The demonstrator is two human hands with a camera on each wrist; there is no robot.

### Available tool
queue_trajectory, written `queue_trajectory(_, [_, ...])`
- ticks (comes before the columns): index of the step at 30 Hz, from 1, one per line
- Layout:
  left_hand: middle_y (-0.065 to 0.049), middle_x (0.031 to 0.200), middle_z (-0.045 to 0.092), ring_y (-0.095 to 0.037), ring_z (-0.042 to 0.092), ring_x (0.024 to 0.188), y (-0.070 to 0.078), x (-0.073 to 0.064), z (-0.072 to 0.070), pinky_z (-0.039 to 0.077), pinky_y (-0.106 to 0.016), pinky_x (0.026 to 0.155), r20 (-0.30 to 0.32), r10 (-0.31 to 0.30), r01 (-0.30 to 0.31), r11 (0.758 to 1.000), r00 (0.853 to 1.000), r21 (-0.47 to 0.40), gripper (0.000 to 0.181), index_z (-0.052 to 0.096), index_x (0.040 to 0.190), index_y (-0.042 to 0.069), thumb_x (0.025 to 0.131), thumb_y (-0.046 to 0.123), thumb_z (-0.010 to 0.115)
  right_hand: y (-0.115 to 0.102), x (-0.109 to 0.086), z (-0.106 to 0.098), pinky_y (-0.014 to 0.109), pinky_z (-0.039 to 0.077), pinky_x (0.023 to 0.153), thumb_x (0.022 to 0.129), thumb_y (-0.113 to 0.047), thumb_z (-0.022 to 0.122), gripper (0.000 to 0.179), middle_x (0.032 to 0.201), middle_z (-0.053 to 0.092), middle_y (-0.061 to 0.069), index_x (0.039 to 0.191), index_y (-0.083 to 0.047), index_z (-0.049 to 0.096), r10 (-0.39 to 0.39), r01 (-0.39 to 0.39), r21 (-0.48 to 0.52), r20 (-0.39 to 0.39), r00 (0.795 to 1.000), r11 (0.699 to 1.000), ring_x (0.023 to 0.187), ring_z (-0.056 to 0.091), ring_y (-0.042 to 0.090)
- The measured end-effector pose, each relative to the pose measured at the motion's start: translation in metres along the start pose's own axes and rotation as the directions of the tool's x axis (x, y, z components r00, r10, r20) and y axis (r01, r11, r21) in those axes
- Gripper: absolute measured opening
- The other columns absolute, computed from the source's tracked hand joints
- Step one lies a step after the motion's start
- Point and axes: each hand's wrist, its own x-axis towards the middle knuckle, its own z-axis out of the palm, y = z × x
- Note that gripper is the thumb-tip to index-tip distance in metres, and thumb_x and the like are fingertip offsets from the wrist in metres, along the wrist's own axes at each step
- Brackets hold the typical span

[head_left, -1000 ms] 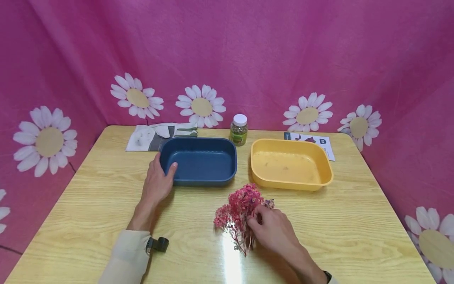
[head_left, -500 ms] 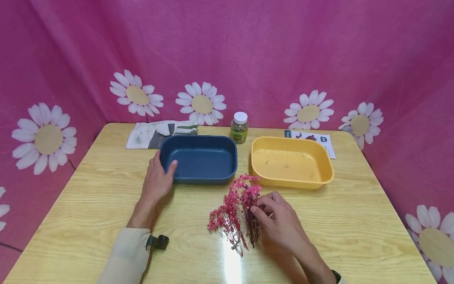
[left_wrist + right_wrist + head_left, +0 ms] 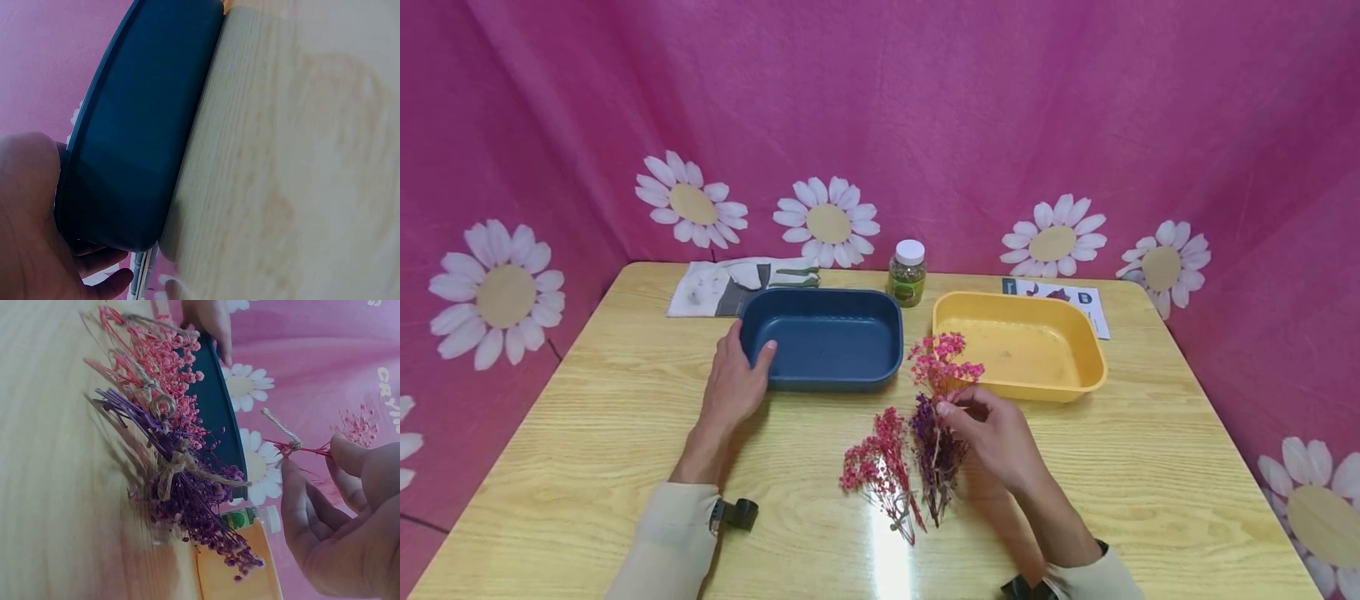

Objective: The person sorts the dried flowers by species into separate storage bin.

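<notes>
My left hand [image 3: 735, 375] holds the left end of a dark blue plastic tub [image 3: 820, 340], thumb over the rim and fingers along the outer wall. My right hand [image 3: 996, 429] pinches the thin red stems of a small pink dried-flower bunch [image 3: 942, 360], raised above the table with its blooms pointing away. Twine is tied round those stems, as the right wrist view shows. Below it lies a purple dried-flower bunch [image 3: 187, 481], also tied with twine. Left of that, pinkish-red dried flowers [image 3: 880, 458] with twine ties [image 3: 161, 403] rest on the wood.
A yellow tub [image 3: 1018, 346] stands at the right, overlapped by the raised blooms. Behind are a white-capped jar [image 3: 907, 275], a printed leaflet [image 3: 1090, 310] and a grey-and-white cloth-like item [image 3: 703, 290]. A pink flowered curtain [image 3: 880, 108] borders the wooden table [image 3: 805, 517].
My right hand has lifted a pink bunch up and away from the pile, toward the yellow tub, uncovering the purple bunch. The left hand keeps its place on the blue tub.
</notes>
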Motion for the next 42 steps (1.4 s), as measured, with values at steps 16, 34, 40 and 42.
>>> queue_trajectory(16, [-0.023, 0.158, 0.017, -0.038, 0.022, 0.145, 0.000, 0.000, 0.002, 0.020, -0.055, 0.118, 0.031, -0.033, 0.033, 0.999, 0.999, -0.002, 0.082, 0.002, 0.155, 0.006, 0.099, 0.053, 0.037, -0.024, 0.079, 0.013, 0.030, 0.052, 0.059, 0.088, -0.025, 0.069, 0.032, 0.085, 0.072, 0.010, 0.110, -0.006, 0.056, 0.030, -0.034, 0.077, 0.058, 0.998, 0.996, 0.067, 0.068, 0.021])
queue_trajectory(34, [-0.025, 0.157, 0.018, -0.040, 0.024, 0.144, -0.001, 0.000, -0.002, 0.023, -0.055, 0.117, 0.019, -0.028, 0.027, 0.999, 0.999, 0.047, 0.086, 0.001, 0.155, 0.004, 0.098, 0.056, 0.039, -0.057, 0.140, 0.046, 0.029, 0.059, 0.063, 0.085, -0.021, 0.074, 0.031, 0.087, 0.071, 0.014, 0.104, -0.004, 0.056, 0.211, -0.206, -0.046, 0.180, 0.961, 0.978, 0.061, 0.068, 0.013])
queue_trajectory(40, [-0.026, 0.155, 0.023, -0.040, 0.027, 0.143, -0.003, -0.001, 0.001, 0.026, -0.055, 0.115, -0.004, -0.001, 0.001, 0.999, 1.000, 0.044, 0.085, 0.005, 0.155, 0.003, 0.098, 0.054, 0.041, -0.058, 0.146, 0.053, 0.027, 0.058, 0.062, 0.083, -0.026, 0.076, 0.028, 0.090, 0.071, 0.011, 0.097, -0.006, 0.063, 0.193, -0.157, -0.207, 0.167, 0.967, 0.966, 0.061, 0.070, 0.014])
queue_trajectory(42, [-0.026, 0.155, 0.024, -0.040, 0.028, 0.142, -0.003, -0.002, 0.002, 0.027, -0.055, 0.115, -0.007, 0.003, -0.003, 0.999, 1.000, 0.041, 0.084, 0.006, 0.155, 0.003, 0.098, 0.053, 0.042, -0.059, 0.147, 0.056, 0.025, 0.054, 0.059, 0.083, -0.031, 0.075, 0.023, 0.078, 0.069, 0.004, 0.084, -0.010, 0.065, 0.151, -0.097, -0.319, 0.147, 0.978, 0.943, 0.061, 0.067, 0.010])
